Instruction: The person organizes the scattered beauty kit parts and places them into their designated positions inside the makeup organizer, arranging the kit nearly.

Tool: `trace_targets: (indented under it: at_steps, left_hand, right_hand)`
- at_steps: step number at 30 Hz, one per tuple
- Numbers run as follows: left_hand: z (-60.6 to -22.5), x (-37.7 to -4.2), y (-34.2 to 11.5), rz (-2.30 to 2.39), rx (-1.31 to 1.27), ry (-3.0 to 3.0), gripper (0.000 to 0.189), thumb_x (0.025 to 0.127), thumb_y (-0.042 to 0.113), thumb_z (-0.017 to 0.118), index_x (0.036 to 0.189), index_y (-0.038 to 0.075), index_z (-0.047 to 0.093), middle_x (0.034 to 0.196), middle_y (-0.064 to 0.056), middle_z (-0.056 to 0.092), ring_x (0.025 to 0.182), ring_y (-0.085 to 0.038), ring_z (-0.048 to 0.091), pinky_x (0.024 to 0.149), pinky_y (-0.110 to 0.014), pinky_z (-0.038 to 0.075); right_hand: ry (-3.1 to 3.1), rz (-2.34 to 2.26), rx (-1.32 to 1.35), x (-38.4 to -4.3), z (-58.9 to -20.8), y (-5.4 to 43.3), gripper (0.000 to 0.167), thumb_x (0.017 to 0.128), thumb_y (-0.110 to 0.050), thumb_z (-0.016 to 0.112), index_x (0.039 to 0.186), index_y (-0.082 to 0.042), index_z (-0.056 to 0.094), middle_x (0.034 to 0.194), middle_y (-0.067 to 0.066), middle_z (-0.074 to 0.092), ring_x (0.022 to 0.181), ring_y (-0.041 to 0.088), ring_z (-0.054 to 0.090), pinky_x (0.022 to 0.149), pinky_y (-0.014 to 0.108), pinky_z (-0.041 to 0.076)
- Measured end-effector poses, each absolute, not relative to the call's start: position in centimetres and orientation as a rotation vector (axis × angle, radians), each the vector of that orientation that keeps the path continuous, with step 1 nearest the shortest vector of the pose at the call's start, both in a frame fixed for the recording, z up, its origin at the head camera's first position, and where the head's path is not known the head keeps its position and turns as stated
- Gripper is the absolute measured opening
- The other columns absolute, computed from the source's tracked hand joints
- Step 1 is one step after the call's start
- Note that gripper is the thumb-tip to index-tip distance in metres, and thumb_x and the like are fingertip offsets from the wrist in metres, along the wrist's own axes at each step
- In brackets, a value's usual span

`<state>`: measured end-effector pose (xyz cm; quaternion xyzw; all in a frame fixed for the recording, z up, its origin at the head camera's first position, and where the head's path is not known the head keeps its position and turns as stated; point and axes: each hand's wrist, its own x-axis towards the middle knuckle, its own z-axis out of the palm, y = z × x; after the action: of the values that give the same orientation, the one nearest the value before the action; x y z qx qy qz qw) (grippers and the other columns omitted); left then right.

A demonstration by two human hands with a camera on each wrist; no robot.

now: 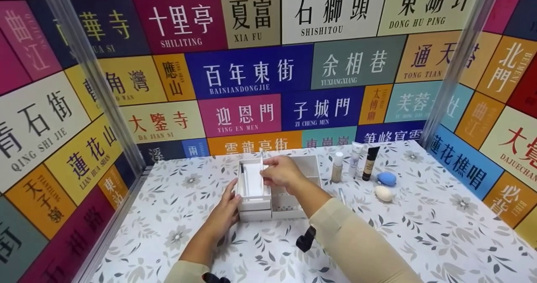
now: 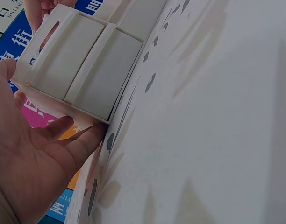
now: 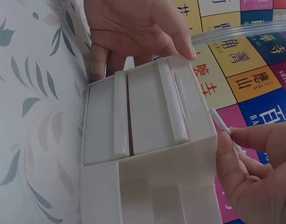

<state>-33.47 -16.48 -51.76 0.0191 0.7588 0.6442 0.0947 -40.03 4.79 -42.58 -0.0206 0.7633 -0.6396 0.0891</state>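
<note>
A white desktop organizer with two small front drawers and a top compartment stands on the table. My left hand rests against its left side, thumb near the upper front corner and fingers along the side wall. Above the top compartment, my right hand pinches a thin white stick between thumb and fingers; its kind is not clear. A slim stick with a dark end lies in the top compartment.
To the organizer's right stand a bottle with a white cap, a pale tube and a black-and-beige tube. A blue sponge and a cream sponge lie beyond them. Sign-patterned walls enclose the flowered table.
</note>
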Motion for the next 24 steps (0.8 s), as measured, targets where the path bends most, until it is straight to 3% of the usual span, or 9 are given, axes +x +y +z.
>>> trace_targets:
  at_steps: [5,14,24]
  left_hand:
    - [-51.79,-33.39,-16.4,1.918,0.083,2.25,0.063,0.112,0.053,0.046,0.167,0.055,0.016,0.182,-0.017,0.01,0.161,-0.047,0.033,0.128,-0.064,0.035]
    - [-51.73,-33.77,-16.35,1.899,0.064,2.254,0.065,0.112,0.052,0.045,0.169,0.051,0.014,0.182,-0.015,0.009,0.163,-0.045,0.029,0.13,-0.064,0.032]
    - [-51.79,-33.63,-16.34,1.909,0.074,2.259,0.064,0.112,0.051,0.045,0.168,0.053,0.016,0.182,-0.017,0.01,0.163,-0.046,0.029,0.129,-0.065,0.033]
  right_hand:
    - [2.314,-1.896,-0.049,-39.93,-42.58,4.64,0.05,0.094,-0.001,0.076,0.142,0.003,0.063,0.113,0.018,0.073,0.079,0.018,0.072,0.07,0.026,0.066]
    - [2.425,-1.838,-0.124,-39.72,-42.51,4.23,0.048,0.091,0.001,0.078,0.137,0.005,0.066,0.089,0.008,0.07,0.067,0.014,0.069,0.062,0.024,0.063]
    - [2.444,-1.831,-0.127,-39.47,-42.59,4.29,0.049,0.09,0.0,0.079,0.137,0.006,0.066,0.091,0.009,0.07,0.071,0.015,0.07,0.068,0.026,0.065]
